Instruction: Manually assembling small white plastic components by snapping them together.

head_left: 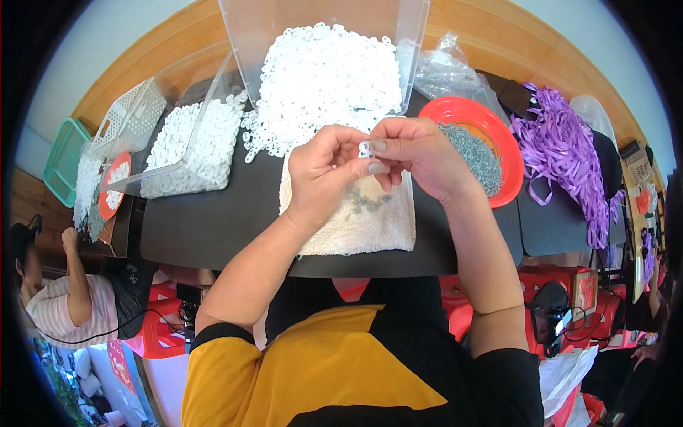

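Observation:
Over a cream towel [388, 231], my left hand [320, 171] and my right hand [427, 156] meet, thumbs and fingers closed. Between them they pinch a small white plastic piece [366, 149] with dark holes. Fingers hide part of it, and whether one hand also holds a metal part cannot be seen. Below the hands, several small grey metal parts [368, 202] lie on the towel. To the right stands a red basin [514, 171] of similar grey metal parts [473, 156]. Beyond my hands, a big clear bin [238, 28] lies tipped, white plastic pieces [327, 75] spilling from it.
A second clear bin [167, 171] of white pieces stands at left, near a white basket [135, 117] and a green basket [60, 171]. Purple ribbons [569, 156] heap at right beside a clear plastic bag [455, 75]. Another person [75, 299] sits at far left.

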A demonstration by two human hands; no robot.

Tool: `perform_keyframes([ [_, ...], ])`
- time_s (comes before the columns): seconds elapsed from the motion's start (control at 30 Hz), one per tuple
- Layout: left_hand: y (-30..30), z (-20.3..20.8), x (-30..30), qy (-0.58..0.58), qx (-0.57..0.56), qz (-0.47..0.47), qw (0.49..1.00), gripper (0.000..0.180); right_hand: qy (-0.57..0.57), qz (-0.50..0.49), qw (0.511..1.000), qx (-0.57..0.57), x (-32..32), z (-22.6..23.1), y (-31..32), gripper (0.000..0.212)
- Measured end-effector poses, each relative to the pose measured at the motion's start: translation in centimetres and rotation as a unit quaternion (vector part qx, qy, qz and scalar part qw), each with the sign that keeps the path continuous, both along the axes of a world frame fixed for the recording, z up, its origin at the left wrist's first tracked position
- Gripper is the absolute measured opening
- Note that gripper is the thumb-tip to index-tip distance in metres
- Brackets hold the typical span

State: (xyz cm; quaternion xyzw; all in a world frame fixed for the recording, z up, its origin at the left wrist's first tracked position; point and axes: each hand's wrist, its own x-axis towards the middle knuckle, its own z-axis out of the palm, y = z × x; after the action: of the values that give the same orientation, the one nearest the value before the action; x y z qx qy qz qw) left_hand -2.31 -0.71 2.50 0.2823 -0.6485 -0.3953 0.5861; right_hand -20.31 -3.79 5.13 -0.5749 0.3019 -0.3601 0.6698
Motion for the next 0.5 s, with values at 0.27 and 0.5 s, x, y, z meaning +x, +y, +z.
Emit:
perform_keyframes([
  [0.27, 0.6, -0.1, 0.1, -0.006, -0.068, 0.010, 0.998, 0.023, -0.065, 0.034, 0.996, 0.051, 0.2, 0.2, 0.8, 0.019],
  [0.5, 0.3, 0.1, 0.4, -0.041, -0.135, -0.002, 0.990, 0.018, -0.054, 0.020, 0.997, 0.044, 0.3, 0.7, 1.1, 0.018],
])
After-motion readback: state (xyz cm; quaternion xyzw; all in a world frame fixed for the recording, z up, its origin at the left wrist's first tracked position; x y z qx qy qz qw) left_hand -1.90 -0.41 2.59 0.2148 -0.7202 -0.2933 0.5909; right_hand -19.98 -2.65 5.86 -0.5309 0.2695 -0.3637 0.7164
